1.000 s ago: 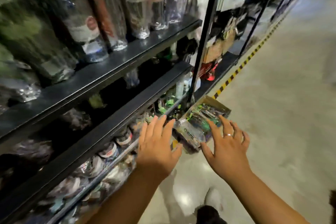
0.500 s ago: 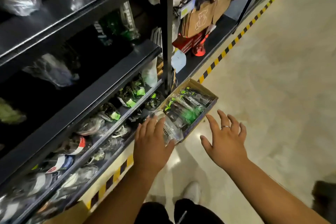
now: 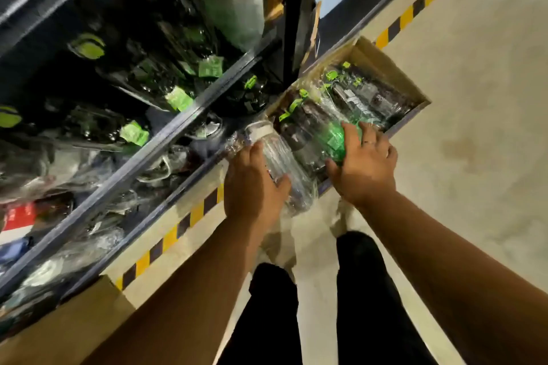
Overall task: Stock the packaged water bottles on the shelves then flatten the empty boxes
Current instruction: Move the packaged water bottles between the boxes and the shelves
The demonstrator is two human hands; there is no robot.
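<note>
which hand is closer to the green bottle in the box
Right. The right hand holds the green bottle in the box; the left hand is off to its side, gripping a clear bottle.

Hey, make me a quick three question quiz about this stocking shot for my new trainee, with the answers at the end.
1. True or false: the cardboard box is empty.
2. What does the left hand hold? A) clear bottle B) tin can C) tape roll
3. What colour is the bottle under the right hand?
Key: 1 false; 2 A; 3 the green bottle.
</note>
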